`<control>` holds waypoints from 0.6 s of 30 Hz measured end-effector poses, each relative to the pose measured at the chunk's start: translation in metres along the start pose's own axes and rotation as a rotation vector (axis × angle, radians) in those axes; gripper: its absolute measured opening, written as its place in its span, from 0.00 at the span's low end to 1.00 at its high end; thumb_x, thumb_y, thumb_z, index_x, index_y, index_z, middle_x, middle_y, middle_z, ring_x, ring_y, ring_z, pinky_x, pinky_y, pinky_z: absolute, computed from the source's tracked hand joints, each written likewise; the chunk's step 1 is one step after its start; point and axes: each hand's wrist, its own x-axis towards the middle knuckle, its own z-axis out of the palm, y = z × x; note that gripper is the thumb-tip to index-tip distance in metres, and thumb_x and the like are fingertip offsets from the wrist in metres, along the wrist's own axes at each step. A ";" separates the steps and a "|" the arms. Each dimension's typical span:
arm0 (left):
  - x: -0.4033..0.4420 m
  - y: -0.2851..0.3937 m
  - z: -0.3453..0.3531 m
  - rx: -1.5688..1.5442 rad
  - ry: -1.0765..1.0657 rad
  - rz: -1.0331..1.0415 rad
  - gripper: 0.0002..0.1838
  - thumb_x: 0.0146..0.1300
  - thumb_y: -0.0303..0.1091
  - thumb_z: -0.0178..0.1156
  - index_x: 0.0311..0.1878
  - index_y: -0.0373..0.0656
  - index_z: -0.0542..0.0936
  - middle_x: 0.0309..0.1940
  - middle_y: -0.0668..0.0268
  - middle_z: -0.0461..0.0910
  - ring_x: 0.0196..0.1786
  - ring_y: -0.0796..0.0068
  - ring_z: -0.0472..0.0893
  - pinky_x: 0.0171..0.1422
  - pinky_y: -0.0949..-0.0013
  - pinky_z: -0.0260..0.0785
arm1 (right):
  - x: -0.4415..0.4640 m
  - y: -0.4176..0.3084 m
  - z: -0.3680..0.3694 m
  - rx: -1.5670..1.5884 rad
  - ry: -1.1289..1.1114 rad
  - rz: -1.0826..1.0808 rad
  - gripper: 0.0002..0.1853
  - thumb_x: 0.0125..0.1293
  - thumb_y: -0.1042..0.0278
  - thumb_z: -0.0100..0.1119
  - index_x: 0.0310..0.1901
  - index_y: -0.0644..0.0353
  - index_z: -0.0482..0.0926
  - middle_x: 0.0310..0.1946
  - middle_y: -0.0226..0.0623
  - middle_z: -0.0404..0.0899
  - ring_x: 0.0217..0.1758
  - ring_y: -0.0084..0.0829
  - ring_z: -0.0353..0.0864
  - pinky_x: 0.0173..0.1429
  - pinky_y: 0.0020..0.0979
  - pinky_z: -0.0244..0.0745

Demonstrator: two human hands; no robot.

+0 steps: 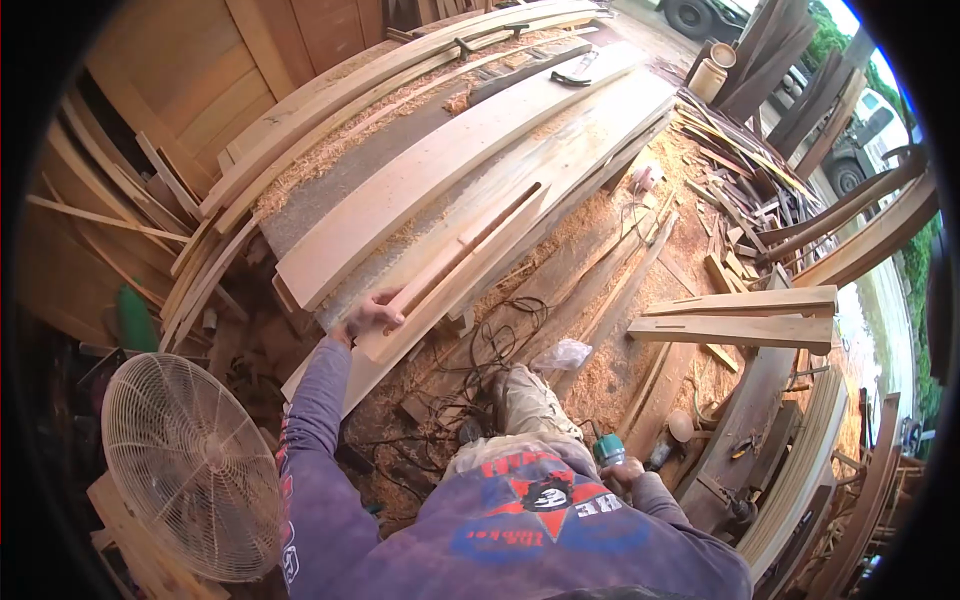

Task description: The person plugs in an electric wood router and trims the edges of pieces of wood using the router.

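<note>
The left hand touched the near end of the slotted timber on the worktop, though I could not tell whether its grip was clasped or merely resting, while the right hand had its grip wrapped around a teal tool, low and apart from the wood. Careful handling likely meant steadying the timber flat, keeping fingers off the slot, and minding the tangled cord underfoot.
</note>
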 end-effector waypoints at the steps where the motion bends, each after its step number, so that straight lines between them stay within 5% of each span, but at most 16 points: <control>1: 0.004 0.004 -0.006 0.070 0.056 -0.054 0.50 0.44 0.32 0.73 0.77 0.35 0.71 0.68 0.61 0.78 0.65 0.69 0.78 0.72 0.71 0.66 | -0.016 -0.028 -0.012 0.074 -0.019 -0.017 0.27 0.49 0.56 0.76 0.49 0.65 0.87 0.45 0.46 0.89 0.46 0.41 0.90 0.50 0.40 0.85; 5: -0.002 0.021 0.005 0.179 0.098 -0.098 0.43 0.49 0.31 0.74 0.73 0.36 0.76 0.62 0.64 0.83 0.60 0.75 0.81 0.70 0.73 0.67 | 0.056 -0.032 -0.020 0.057 -0.030 -0.036 0.22 0.55 0.66 0.76 0.49 0.69 0.86 0.37 0.45 0.89 0.38 0.40 0.91 0.41 0.39 0.87; 8: 0.002 0.013 0.000 0.161 0.148 -0.156 0.43 0.50 0.32 0.77 0.73 0.40 0.76 0.67 0.60 0.81 0.66 0.73 0.78 0.73 0.71 0.66 | 0.136 0.005 -0.025 0.021 -0.012 -0.225 0.24 0.54 0.60 0.76 0.48 0.68 0.88 0.38 0.46 0.89 0.41 0.40 0.91 0.45 0.38 0.87; 9: 0.003 0.016 -0.002 0.310 0.161 -0.153 0.44 0.49 0.33 0.77 0.74 0.41 0.76 0.70 0.57 0.79 0.69 0.69 0.77 0.75 0.68 0.64 | 0.142 0.006 -0.027 0.060 -0.030 -0.377 0.24 0.54 0.57 0.75 0.47 0.67 0.89 0.40 0.47 0.89 0.42 0.39 0.91 0.48 0.37 0.86; 10: 0.005 0.022 0.000 0.454 0.174 -0.153 0.44 0.48 0.33 0.78 0.74 0.42 0.76 0.72 0.55 0.77 0.71 0.65 0.76 0.77 0.65 0.63 | 0.148 -0.001 -0.031 0.541 -0.086 -0.077 0.20 0.54 0.58 0.74 0.43 0.66 0.90 0.41 0.48 0.89 0.41 0.37 0.91 0.47 0.39 0.86; 13: 0.011 0.066 0.064 1.455 0.485 0.108 0.37 0.52 0.35 0.75 0.69 0.39 0.80 0.69 0.48 0.77 0.72 0.48 0.75 0.80 0.57 0.61 | 0.110 -0.040 -0.083 0.896 -0.353 -0.243 0.21 0.55 0.64 0.68 0.50 0.63 0.86 0.36 0.38 0.87 0.36 0.35 0.87 0.44 0.38 0.84; 15: 0.031 0.113 0.142 0.978 0.482 0.352 0.30 0.58 0.34 0.72 0.65 0.37 0.81 0.64 0.47 0.81 0.70 0.48 0.77 0.77 0.56 0.65 | 0.085 -0.072 -0.119 0.901 -0.462 -0.460 0.21 0.53 0.67 0.64 0.50 0.66 0.84 0.39 0.39 0.86 0.38 0.33 0.87 0.45 0.36 0.83; 16: 0.044 0.121 0.180 0.845 0.400 0.434 0.24 0.63 0.26 0.70 0.63 0.35 0.83 0.58 0.47 0.84 0.63 0.57 0.83 0.69 0.62 0.73 | 0.074 -0.087 -0.130 0.930 -0.488 -0.507 0.25 0.52 0.67 0.64 0.53 0.67 0.81 0.41 0.39 0.86 0.41 0.32 0.87 0.47 0.36 0.83; 18: 0.067 0.117 0.249 0.398 0.092 0.150 0.19 0.71 0.33 0.67 0.60 0.34 0.83 0.50 0.51 0.87 0.53 0.60 0.88 0.60 0.64 0.78 | 0.045 -0.122 -0.148 0.942 -0.504 -0.634 0.27 0.51 0.65 0.66 0.54 0.67 0.79 0.43 0.40 0.85 0.43 0.34 0.86 0.48 0.36 0.82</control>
